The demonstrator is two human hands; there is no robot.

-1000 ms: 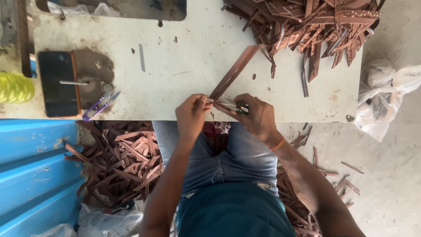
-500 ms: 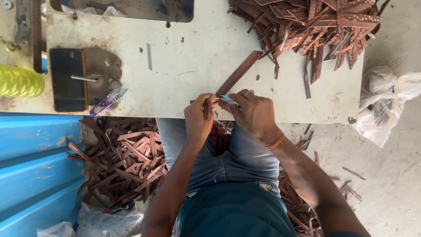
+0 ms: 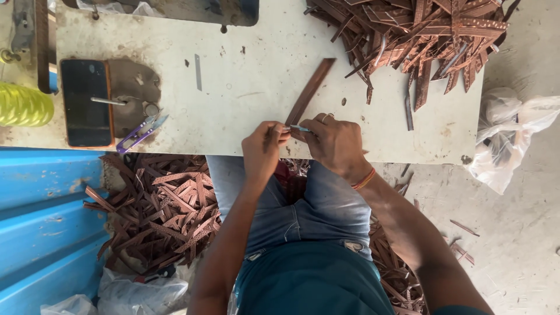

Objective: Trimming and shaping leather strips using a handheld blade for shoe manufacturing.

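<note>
the left hand [image 3: 262, 150] and the right hand [image 3: 335, 143] meet at the near edge of the surface [image 3: 245, 87], fingers closed. the left pinches the near end of a long brown strip [image 3: 309, 92]; the right grips a small light-blue tool [image 3: 300, 128], its tip laid across that same end. the strip runs away from the hands up and to the right, its far length flat on the surface, which likely steadies it while the near end is worked close to the body. beyond the right hand, a heap of brown strips [image 3: 420, 35] lies within reach. well left of the left hand lie purple snips [image 3: 139, 134] and a dark phone [image 3: 86, 102], with a yellow thread cone [image 3: 23, 105] at the edge. below the hands, on the floor, more brown strips [image 3: 163, 210] are piled beside the knees, where pieces would drop from the edge.
</note>
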